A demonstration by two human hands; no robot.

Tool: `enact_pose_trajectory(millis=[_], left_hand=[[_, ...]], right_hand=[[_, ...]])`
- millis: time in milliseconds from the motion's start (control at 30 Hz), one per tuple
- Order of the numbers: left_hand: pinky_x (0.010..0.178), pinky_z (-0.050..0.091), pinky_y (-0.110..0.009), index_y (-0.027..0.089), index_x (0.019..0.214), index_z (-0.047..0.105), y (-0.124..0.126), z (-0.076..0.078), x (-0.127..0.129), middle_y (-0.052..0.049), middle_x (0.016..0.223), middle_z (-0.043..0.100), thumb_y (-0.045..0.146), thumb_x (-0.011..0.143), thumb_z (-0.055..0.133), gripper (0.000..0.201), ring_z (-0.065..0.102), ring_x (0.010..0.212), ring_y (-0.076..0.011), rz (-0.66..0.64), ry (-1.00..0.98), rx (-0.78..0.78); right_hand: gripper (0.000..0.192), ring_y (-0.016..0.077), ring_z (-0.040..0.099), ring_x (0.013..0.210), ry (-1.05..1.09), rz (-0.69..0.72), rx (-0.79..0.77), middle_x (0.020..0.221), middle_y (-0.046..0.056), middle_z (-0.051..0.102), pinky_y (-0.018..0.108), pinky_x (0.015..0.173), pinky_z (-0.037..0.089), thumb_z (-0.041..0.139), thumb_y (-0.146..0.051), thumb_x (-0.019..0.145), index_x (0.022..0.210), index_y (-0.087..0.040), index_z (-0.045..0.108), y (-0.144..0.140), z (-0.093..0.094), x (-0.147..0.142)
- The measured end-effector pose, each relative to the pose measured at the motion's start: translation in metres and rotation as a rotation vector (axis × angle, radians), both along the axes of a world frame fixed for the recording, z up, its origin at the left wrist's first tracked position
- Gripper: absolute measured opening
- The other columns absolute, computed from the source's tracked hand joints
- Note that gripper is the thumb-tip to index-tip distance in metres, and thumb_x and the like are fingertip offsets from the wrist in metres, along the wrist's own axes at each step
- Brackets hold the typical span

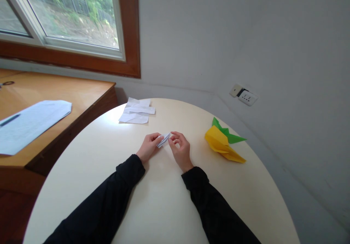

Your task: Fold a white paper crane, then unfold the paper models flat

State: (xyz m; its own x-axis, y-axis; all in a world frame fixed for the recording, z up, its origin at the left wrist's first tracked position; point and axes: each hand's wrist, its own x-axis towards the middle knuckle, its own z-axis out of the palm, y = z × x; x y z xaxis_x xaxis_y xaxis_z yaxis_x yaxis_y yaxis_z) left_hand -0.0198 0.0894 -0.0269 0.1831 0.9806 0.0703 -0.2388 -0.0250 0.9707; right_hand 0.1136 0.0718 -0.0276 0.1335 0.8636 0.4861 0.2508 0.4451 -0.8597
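A small piece of folded white paper (pixel 163 140) is held just above the middle of the round table. My left hand (pixel 149 146) pinches its left side between thumb and fingers. On the other side, my right hand (pixel 180 149) has its thumb and index finger closed at the paper's upper right edge, the other fingers curled. Several white paper pieces (pixel 133 117) lie loosely overlapped beyond my left hand. To the right of my right hand rest a yellow folded paper shape (pixel 218 142) and a green folded paper shape (pixel 231 136), touching each other.
The round cream table (pixel 164 207) stands close to the wall. At left, a wooden desk (pixel 90 91) carries a stack of paper (pixel 35 125), a pen (pixel 10 120) and part of some scissors (pixel 8 83). A wall socket (pixel 248 97) sits behind the table at right.
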Motion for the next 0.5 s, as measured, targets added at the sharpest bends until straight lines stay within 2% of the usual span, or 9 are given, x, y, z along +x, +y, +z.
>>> enact_pose_trajectory(millis=[500], left_hand=[[0.051,0.028,-0.022,0.014,0.057,0.054,0.002,-0.0026,0.0005,0.004,0.053,0.045,0.042,0.067,0.065,0.032,0.038,0.051,-0.0078,0.061,-0.007,-0.021]], right_hand=[[0.027,0.0144,0.057,0.071,-0.056,-0.01,0.037,0.078,0.003,0.062,0.028,0.063,0.048,0.055,-0.022,0.076,0.102,-0.02,0.064,0.0016,-0.0037,0.0016]])
